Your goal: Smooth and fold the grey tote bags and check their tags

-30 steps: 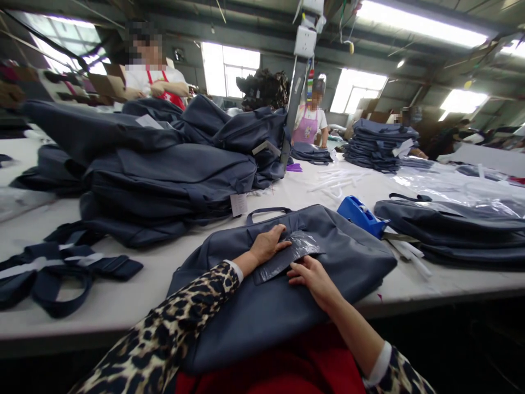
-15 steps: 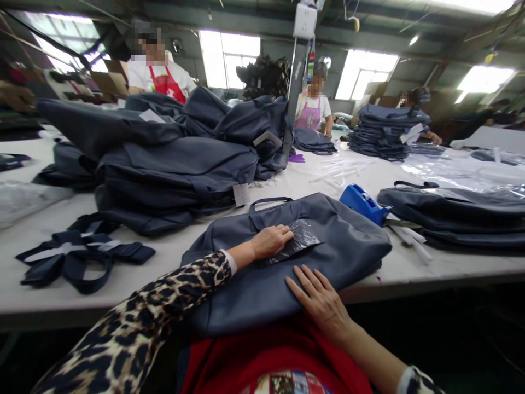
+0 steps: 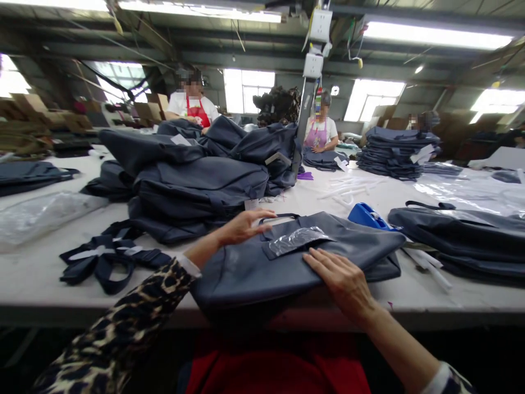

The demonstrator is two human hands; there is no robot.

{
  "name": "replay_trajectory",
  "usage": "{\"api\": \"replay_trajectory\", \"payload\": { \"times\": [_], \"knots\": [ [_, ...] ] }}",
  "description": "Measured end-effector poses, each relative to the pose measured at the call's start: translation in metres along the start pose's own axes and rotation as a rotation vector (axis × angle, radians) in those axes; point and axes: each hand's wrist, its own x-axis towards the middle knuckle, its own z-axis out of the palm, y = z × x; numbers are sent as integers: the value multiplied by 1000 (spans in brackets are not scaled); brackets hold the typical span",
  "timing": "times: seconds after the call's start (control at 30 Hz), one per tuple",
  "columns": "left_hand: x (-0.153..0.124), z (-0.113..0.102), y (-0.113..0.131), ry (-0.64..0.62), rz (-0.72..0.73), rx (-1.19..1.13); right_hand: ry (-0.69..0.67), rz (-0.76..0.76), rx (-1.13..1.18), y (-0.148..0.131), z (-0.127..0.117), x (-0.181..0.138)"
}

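Observation:
A dark blue bag (image 3: 254, 276) lies on its side at the table's front edge, its thin carry handle at the far side. On its upper face is a dark flap or handle piece covered in clear plastic film (image 3: 301, 239). My left hand (image 3: 244, 225) is over the bag's far left part beside the handle, fingers stretched out; whether it touches the bag I cannot tell. My right hand (image 3: 342, 276) rests on the bag's near right side below the film, fingers extended flat with nothing in them.
Dark blue bags (image 3: 197, 186) are heaped behind on the left. Black straps (image 3: 100, 257) and a plastic bag (image 3: 49, 216) lie left. On the right are a blue tape dispenser (image 3: 368, 216), another bag (image 3: 471, 241) and white tubes (image 3: 430, 268). Two co-workers stand across the white table (image 3: 172, 303).
My left hand has lifted off the film and moved left toward the handle, its fingers now stretched. My right hand stays on the bag. The view has tilted up and turned slightly left.

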Motion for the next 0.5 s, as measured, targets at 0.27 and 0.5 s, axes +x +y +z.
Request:
{"api": "replay_trajectory", "payload": {
  "times": [0.27,0.5],
  "knots": [
    [-83,-65,-58,943,-438,-408,123,92,-79,57,-94,98],
    [-78,64,-96,579,-624,-695,300,215,137,76,-154,155]
  ]
}}
